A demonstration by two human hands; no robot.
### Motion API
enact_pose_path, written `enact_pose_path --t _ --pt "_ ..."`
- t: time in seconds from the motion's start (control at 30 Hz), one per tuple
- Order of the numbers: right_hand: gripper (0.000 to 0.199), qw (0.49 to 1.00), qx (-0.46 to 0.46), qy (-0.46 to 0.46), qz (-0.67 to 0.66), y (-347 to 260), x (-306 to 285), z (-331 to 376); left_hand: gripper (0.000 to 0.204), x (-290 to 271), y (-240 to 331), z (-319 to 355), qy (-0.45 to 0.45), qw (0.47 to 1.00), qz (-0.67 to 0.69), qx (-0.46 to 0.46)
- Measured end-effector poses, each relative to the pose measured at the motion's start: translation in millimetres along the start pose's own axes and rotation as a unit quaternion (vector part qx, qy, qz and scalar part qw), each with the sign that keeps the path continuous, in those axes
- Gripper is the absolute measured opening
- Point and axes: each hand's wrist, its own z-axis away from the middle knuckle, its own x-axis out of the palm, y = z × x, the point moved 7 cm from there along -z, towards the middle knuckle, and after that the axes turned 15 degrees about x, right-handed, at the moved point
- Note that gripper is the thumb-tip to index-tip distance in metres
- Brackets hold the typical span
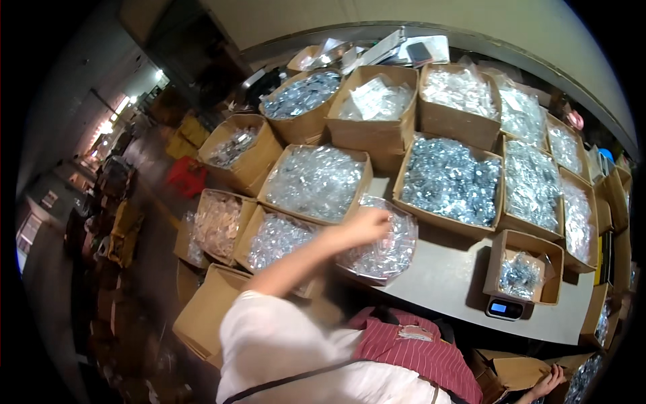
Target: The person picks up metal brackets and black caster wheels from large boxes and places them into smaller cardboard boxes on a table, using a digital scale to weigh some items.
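A worker's left hand, fingers curled, hung over a filled clear bag at the frame's center, while the right hand lay against an open cardboard box, lower right. Whether either hand pinched anything could not be told. A digital scale bore a small carton, right.

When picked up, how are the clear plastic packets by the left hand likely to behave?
The clear plastic packets look thin and crinkled, so they are probably floppy. Their glossy shine may make them slippery. Heaped near the left hand, they could slide when one is lifted.
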Motion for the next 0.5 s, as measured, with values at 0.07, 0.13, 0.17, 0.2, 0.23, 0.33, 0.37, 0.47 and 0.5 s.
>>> enact_pose_path --t 0.07,0.13,0.17,0.2,0.23,0.33,0.37,0.47,0.5 --pt "0.029 0.999 -0.010 -0.005 0.038 3 -1 -6 0.032 -50 -45 70 -0.084 0.964 -0.230 -0.101" --pt "0.030 0.998 0.013 0.033 0.050 8 -5 -5 0.035 -87 -84 131 -0.107 0.912 -0.303 -0.254" --pt "0.028 0.995 -0.034 0.050 0.080 0 -5 -7 0.036 -96 -115 159 -0.100 0.890 -0.320 -0.310" --pt "0.024 0.985 -0.116 0.103 0.075 -68 11 6 0.035 -100 -138 187 -0.049 0.889 -0.327 -0.317" --pt "0.027 0.965 -0.195 0.162 0.073 -155 19 29 0.035 -101 -155 207 0.001 0.888 -0.333 -0.317" --pt "0.040 0.964 -0.190 0.159 0.092 -148 7 30 0.033 -94 -161 204 0.090 0.925 -0.322 -0.179" --pt "0.040 0.964 -0.196 0.144 0.112 -144 10 30 0.033 -99 -167 208 0.090 0.925 -0.322 -0.179" --pt "0.042 0.965 -0.192 0.135 0.120 -143 10 32 0.024 -106 -183 228 0.124 0.960 -0.162 -0.194" --pt "0.042 0.961 -0.208 0.137 0.119 -142 10 32 0.019 -109 -183 230 0.157 0.969 -0.043 -0.187"
